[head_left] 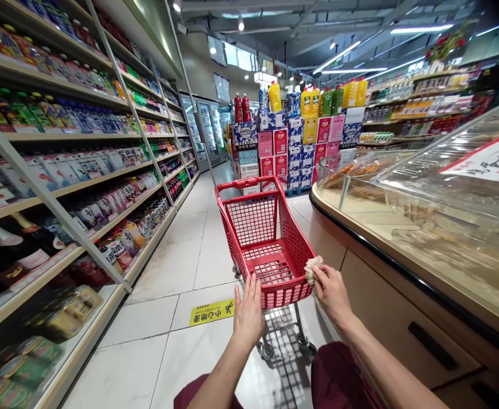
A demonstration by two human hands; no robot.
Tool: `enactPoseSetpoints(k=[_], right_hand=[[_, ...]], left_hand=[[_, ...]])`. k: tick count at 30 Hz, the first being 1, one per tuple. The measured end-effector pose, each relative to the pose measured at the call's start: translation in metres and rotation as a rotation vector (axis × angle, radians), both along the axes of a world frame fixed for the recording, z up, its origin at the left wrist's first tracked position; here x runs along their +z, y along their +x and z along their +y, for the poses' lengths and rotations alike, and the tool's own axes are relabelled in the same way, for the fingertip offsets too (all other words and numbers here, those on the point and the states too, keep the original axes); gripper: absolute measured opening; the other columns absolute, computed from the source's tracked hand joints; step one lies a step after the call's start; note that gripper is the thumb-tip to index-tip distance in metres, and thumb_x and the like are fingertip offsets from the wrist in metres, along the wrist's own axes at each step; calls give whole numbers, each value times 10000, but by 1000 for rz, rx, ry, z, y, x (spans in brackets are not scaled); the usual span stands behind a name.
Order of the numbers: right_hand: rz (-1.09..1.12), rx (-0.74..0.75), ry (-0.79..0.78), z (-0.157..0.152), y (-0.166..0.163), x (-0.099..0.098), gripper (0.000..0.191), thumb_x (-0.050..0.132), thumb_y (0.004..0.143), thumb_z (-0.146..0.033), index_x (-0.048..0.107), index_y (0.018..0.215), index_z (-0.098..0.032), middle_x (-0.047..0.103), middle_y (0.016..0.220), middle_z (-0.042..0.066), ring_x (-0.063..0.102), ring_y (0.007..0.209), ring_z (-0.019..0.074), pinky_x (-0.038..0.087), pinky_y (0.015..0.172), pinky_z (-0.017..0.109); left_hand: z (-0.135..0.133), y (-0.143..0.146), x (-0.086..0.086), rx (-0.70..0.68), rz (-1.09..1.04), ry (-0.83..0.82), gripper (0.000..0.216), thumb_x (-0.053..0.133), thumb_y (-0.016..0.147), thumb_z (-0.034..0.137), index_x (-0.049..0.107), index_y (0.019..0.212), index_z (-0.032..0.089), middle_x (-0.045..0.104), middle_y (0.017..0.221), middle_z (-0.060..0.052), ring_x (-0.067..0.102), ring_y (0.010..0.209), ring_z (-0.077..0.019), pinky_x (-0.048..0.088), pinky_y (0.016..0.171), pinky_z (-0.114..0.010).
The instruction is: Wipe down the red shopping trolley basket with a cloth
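A red plastic shopping cart [300, 241] on a grey wheeled frame stands in front of me, and its mesh basket holds nothing. My left hand [249, 311] lies open, fingers stretched out, against the near left corner of the basket. At the near right corner, my right hand [332, 291] is closed on a bunched, off-white cloth [313, 269]. The cloth touches the basket's rim there. Part of the cloth is hidden behind my fingers.
Shelves of bottles and cans [104, 165] line the left side. A wooden counter [385, 267] with clear covers stands close on the right. Stacked drink cartons [294, 147] rise ahead. A yellow floor sticker [212, 312] lies on the tiles left of the cart.
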State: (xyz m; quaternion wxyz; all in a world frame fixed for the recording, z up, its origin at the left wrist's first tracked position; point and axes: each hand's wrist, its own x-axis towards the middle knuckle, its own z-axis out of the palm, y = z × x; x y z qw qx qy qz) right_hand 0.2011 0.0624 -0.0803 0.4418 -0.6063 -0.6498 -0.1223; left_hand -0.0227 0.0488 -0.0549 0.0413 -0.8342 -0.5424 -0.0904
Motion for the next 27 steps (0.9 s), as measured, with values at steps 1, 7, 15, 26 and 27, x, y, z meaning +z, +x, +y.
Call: enactPoseSetpoints(k=[1,7,15,26,27], right_hand=[[14,-22,-3,-1,-4,1,291,397,828,-231,595,1040,-204,545,976,91,472,883,214,443,765,372],[-130,199,-81,-6,-59,18,334,437,788,-140,574,1081,-222,579,1021,83,498,921,202,430,790,358],[-125,147,-97,12,-14,-11,373,335,847,-161,496,1183,-187,512,1247,117,448,1165,207,362,935,464],[-25,91,-9,6,0,-9,395,332,850,-131,514,1193,-202,505,1257,105,421,1189,205,388,945,442],[-13,100,-13,4,-7,-9,419,319,849,-117,488,1223,-199,486,1278,103,395,1213,203,375,963,447]], left_hand=[[-1,4,-1,-6,-8,1,818,378,590,15,164,1373,115,111,1462,-85,40,1342,-202,102,1078,-516],[-3,13,-4,15,-16,-9,787,388,611,54,181,1369,93,130,1458,-99,46,1343,-213,91,1080,-515],[-5,12,-7,14,-31,-18,792,402,617,84,169,1375,93,114,1463,-85,22,1344,-218,72,1084,-507],[-8,9,-7,0,-19,28,779,383,635,60,155,1379,101,110,1465,-70,37,1345,-205,83,1086,-502],[-8,10,-7,5,-22,32,769,391,641,74,164,1376,91,111,1464,-76,40,1345,-213,97,1083,-505]])
